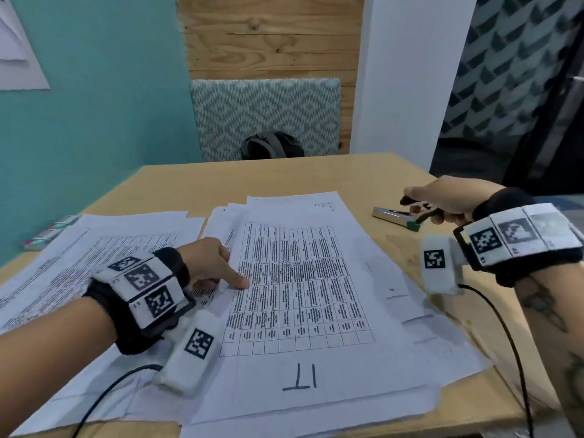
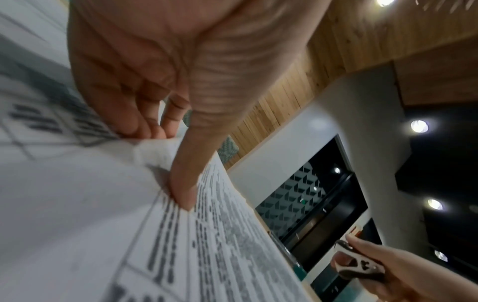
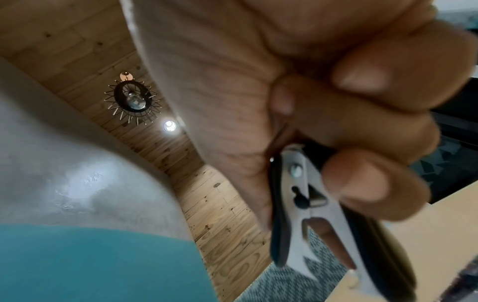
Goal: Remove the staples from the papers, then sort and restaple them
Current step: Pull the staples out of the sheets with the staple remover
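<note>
This looks like an office or co-working room. A pale wooden worktop (image 1: 196,188) carries spread-out printed papers (image 1: 303,279) with tables of text, and a stapler (image 1: 396,218) lies at the far right. Behind the worktop stands a chair with a zigzag-patterned back (image 1: 265,115), a dark backpack (image 1: 271,147) on its seat. The far wall is teal (image 1: 94,121) on the left, with wood planking (image 1: 271,33) and a white pillar (image 1: 407,74) to the right. A wire-framed pendant lamp (image 3: 133,98) and recessed spotlights hang from the plank ceiling.

printed text on papers (image 2: 220,235) blurred, stapler (image 1: 396,218) partly hidden behind right hand (image 1: 442,200)
</note>
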